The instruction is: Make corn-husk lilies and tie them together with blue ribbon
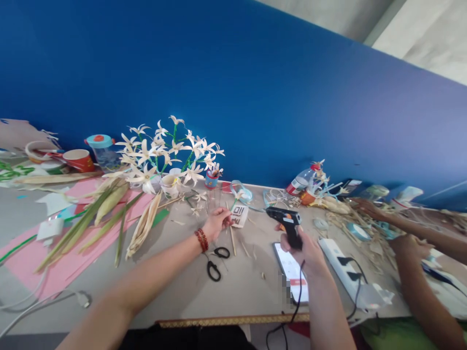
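My right hand (304,248) is wrapped round the grip of a black hot glue gun (286,221) with an orange trigger, nozzle pointing left; its cord trails down off the table. My left hand (217,221), red bead bracelet at the wrist, pinches a thin pale straw stick (232,238) that rests on the table, fingers closed near a small white card with black marks (240,215). Black scissors (215,262) lie just below my left wrist. A lit phone (292,270) lies under my right wrist.
White straw flowers (171,150) stand in cups at the back, with green leaves and corn husks (109,209) on pink paper to the left. A white power strip (346,272) lies right of the phone. Another person's arms (408,248) work among straw scraps at the right.
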`<action>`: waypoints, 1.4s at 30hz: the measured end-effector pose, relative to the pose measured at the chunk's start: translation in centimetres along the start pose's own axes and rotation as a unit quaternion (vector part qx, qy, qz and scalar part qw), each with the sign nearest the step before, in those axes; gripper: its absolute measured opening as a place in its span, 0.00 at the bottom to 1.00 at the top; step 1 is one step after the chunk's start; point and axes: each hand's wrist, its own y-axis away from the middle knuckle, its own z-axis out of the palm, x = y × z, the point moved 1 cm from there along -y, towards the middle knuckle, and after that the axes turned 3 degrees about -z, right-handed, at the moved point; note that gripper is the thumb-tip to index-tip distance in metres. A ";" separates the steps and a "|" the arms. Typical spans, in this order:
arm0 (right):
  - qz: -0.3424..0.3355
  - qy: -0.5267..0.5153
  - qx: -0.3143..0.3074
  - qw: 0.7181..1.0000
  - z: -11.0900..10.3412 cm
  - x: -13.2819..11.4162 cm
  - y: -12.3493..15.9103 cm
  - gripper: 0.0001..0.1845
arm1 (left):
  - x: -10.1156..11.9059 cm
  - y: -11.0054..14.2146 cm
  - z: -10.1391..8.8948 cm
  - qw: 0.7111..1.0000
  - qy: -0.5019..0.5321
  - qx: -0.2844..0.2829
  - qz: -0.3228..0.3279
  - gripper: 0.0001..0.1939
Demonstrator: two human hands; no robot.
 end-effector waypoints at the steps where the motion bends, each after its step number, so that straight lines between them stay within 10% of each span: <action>1: 0.008 -0.021 -0.008 1.000 0.6 0.2 0.2 0.27 | 0.6 0.4 -0.3 1.000 -0.010 -0.002 0.007 0.13; 11: -0.001 -0.072 -0.086 0.994 7.5 0.5 1.2 0.28 | 7.5 7.1 -4.9 0.982 -0.161 0.008 0.096 0.05; 20: -0.091 0.034 -0.063 0.993 13.4 -0.4 4.1 0.12 | 7.9 11.4 -5.3 0.936 -0.328 -0.005 0.125 0.09; 42: -0.171 0.254 -0.031 0.952 15.5 -1.8 4.1 0.04 | 7.8 12.3 -4.7 0.931 -0.341 -0.016 0.132 0.06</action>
